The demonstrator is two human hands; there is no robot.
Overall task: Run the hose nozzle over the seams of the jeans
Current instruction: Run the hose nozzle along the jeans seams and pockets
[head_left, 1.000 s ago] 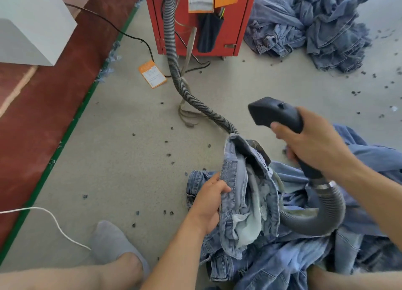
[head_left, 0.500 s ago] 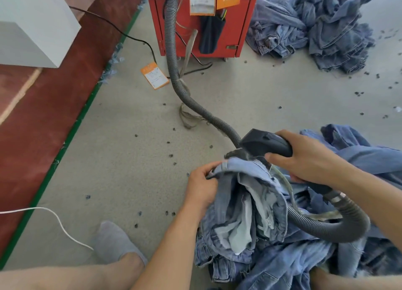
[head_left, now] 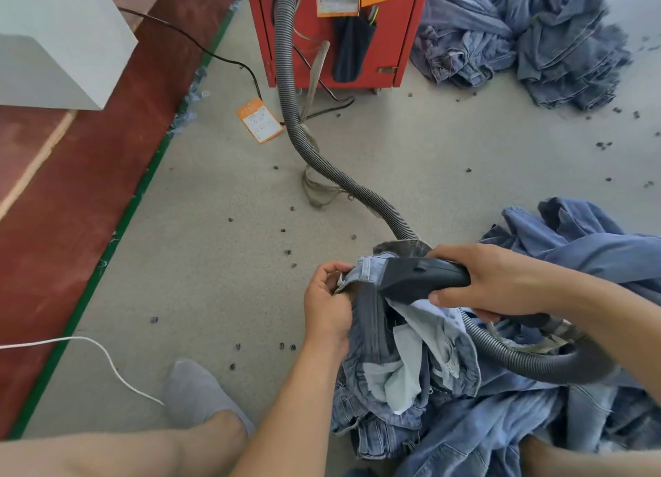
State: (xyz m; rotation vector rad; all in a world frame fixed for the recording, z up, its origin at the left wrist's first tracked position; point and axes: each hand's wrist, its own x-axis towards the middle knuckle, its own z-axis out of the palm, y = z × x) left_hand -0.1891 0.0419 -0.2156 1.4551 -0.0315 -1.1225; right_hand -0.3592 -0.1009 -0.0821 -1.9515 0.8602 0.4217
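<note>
Here the grey floor bears a red machine at the top, with a heap of denim just beside it on the right. A ribbed hose runs from the machine down across the floor, passes behind the jeans and loops back under the right forearm to the nozzle. The jeans lie bunched in front of the person, inside out, white pocket lining showing. The right hand grips the nozzle's handle, fingers curled over the top and thumb beneath; its mouth rests against the raised waistband. The left hand pinches that waistband edge, fingers curled on the denim, just left of the nozzle's mouth. An orange tag lies near the hose.
</note>
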